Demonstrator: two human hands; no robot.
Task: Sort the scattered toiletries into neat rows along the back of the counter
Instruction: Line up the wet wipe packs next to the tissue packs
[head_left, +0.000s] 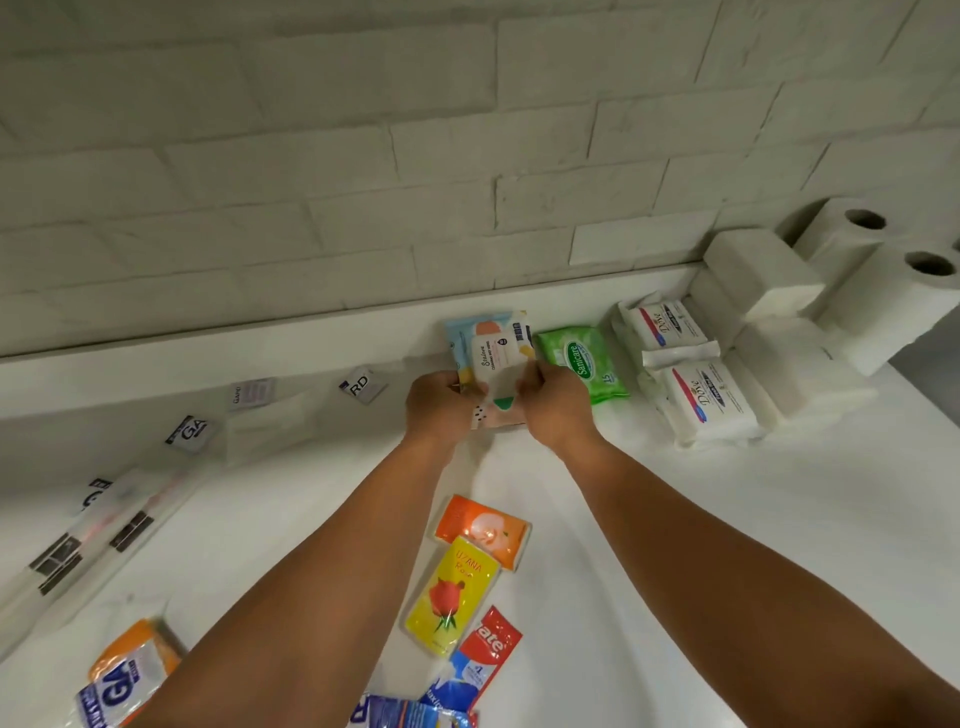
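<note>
Wipes pack (497, 364) is gripped at both sides by left hand (440, 402) and right hand (557, 402), held just left of green Sanicare pack (582, 364), near wall (363, 182).

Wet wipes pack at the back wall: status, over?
Left hand and right hand both gripping the wet wipes pack, beside the green Sanicare pack. Yellow sachet and orange sachet unsorted up front. Nothing in the way.
</note>
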